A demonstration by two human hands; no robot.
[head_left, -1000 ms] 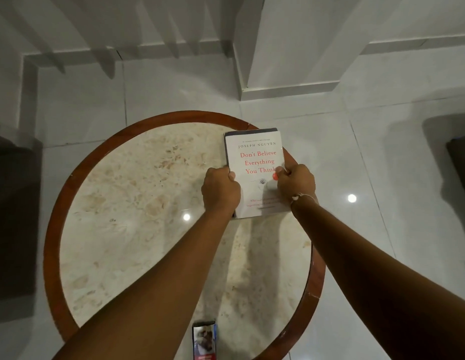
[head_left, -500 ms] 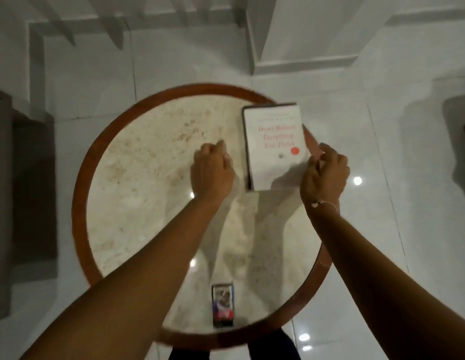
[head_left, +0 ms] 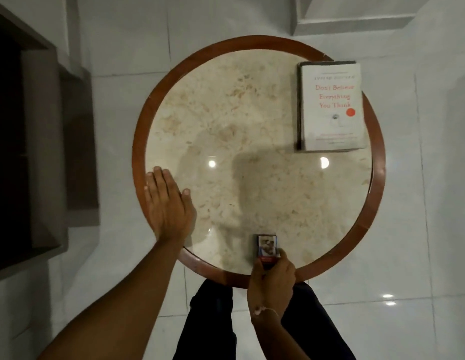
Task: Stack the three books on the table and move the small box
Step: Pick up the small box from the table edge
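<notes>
A stack of books (head_left: 332,106) lies at the far right of the round table (head_left: 376,183), a white cover with red title on top and darker edges showing beneath it. The small box (head_left: 267,248) stands near the table's front edge. My right hand (head_left: 273,283) grips the box at its near end, thumb and fingers on either side. My left hand (head_left: 167,203) rests flat, fingers spread, on the table's left rim and holds nothing.
The table has a beige marble top and a reddish wooden rim. Dark furniture (head_left: 41,141) stands to the left on the white tiled floor. My legs in dark trousers (head_left: 213,320) show below the table's front edge.
Both hands left the book stack. The right hand came back to the front edge and closed on the small box; the left hand moved to the left rim and flattened. The view tilted down.
</notes>
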